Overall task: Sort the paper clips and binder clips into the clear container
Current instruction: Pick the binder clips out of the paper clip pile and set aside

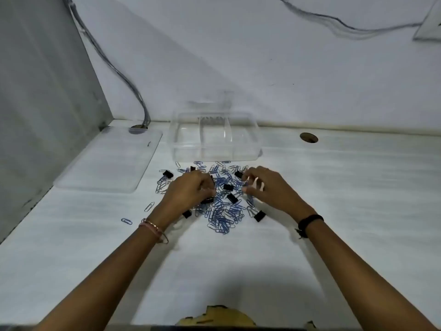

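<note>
Wire paper clips (224,211) and black binder clips (228,187) lie heaped; both curled hands' grips unclear.

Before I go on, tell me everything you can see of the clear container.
The clear container is a shallow, rectangular box of transparent plastic with rounded corners, open at the top. Thin clear dividers split it into compartments side by side; all look empty. It sits upright on the white table, against the back wall, just beyond the pile of clips. A few clips lie close to its front wall. A flat clear lid lies apart on its left. Neither hand touches it.
</note>
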